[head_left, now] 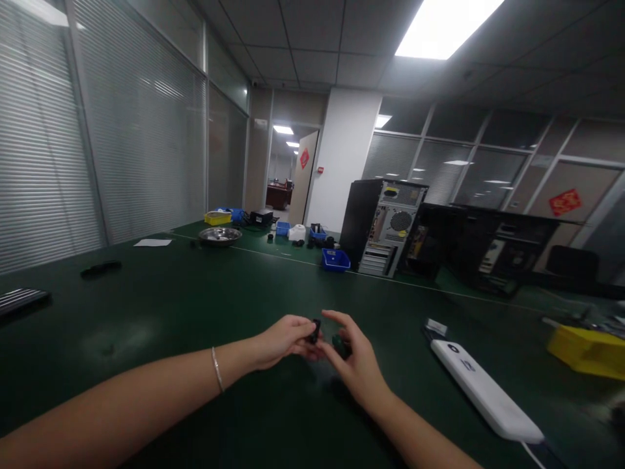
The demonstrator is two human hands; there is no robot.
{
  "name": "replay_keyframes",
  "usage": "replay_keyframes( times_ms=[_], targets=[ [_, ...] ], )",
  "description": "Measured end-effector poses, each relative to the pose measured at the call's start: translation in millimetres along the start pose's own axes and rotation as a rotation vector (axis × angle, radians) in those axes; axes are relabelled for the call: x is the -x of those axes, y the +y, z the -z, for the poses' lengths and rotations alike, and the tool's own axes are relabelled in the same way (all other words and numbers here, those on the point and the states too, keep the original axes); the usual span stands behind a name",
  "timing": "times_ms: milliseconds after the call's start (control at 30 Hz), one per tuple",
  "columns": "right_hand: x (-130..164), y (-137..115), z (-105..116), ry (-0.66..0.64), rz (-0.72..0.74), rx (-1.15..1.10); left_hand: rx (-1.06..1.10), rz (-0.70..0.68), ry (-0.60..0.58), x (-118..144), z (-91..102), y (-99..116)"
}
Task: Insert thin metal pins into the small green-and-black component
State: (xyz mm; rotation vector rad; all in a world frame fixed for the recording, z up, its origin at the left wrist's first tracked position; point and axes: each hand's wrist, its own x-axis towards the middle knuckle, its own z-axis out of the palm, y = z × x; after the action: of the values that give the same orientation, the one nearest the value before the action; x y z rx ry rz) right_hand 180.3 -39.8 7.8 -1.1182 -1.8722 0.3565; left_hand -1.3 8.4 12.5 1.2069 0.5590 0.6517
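Spreading under everything, the green table (209, 293) gives a broad, flat work surface, its nearest stretch left uncluttered beneath the hands, presumably so that small work has room; the computer tower (383, 228) stands upright toward the far side, its ported back turned partly this way, well out of the elbows' path; the long white device (486, 391) lies flat and slantwise to the right, a cable trailing from its near end, probably set aside there so the cord runs clear of the forearms; farther right, the yellow box (586, 355) keeps its jumbled contents together near the edge of view; the metal bowl (219, 244) sits at the far left, its raised rim likely meant to stop loose bits from rolling off; the right hand (361, 365) hovers with thumb and index finger spread, the thumb close by the left fingertips, though I cannot tell whether its curled fingers hide anything; the left hand (286, 342) pinches the small black piece (316, 331) between thumb and fingers, above the table and facing the right hand, a grip that seems chosen to steady it while leaving its upper end exposed.
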Motion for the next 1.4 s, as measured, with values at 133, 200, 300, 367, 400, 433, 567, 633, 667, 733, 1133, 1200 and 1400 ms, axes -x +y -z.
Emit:
replay_keyframes(
  times_ms=[133,200,300,367,400,433,567,633,667,733,1133,1200,1400],
  targets=[
    [-4.2,20.3,20.2,0.110,-0.033,0.035,-0.158,-0.106,0.119,-6.3,9.8,1.2],
    [-4.2,28.3,24.6,0.209,-0.131,-0.007,-0.299,-0.184,0.151,-3.0,9.1,0.6],
    [-2.7,31.5,23.2,0.248,-0.260,-0.096,-0.413,-0.227,0.133,9.0,0.8,0.1],
    [-1.5,29.8,20.2,0.212,-0.299,-0.141,-0.427,-0.228,0.136,17.0,-6.8,1.2],
    [-0.9,28.9,19.0,0.195,-0.308,-0.158,-0.431,-0.224,0.124,20.1,-10.4,2.1],
    [-0.4,28.5,17.9,0.187,-0.315,-0.171,-0.431,-0.223,0.112,22.5,-13.4,2.9],
    [1.8,32.0,15.3,0.221,-0.378,-0.195,-0.443,-0.248,0.083,26.4,-18.0,3.2],
    [2.6,35.5,14.5,0.255,-0.409,-0.199,-0.440,-0.259,0.090,25.6,-15.8,0.1],
    [3.0,37.0,14.1,0.251,-0.416,-0.199,-0.433,-0.265,0.094,24.7,-14.2,-2.1],
    [4.0,38.5,12.6,0.245,-0.410,-0.203,-0.427,-0.286,0.099,22.8,-11.4,-6.8],
    [-14.1,15.2,61.8,0.375,-0.243,-0.378,-0.295,-0.156,0.133,12.9,-1.4,-16.1],
    [-18.2,11.9,77.4,0.472,-0.189,-0.298,-0.252,-0.142,0.111,9.7,1.3,-18.5],
    [-9.2,2.3,53.1,0.018,-0.193,-0.117,-0.277,-0.119,0.176,4.5,1.6,-17.9]
  ],
)
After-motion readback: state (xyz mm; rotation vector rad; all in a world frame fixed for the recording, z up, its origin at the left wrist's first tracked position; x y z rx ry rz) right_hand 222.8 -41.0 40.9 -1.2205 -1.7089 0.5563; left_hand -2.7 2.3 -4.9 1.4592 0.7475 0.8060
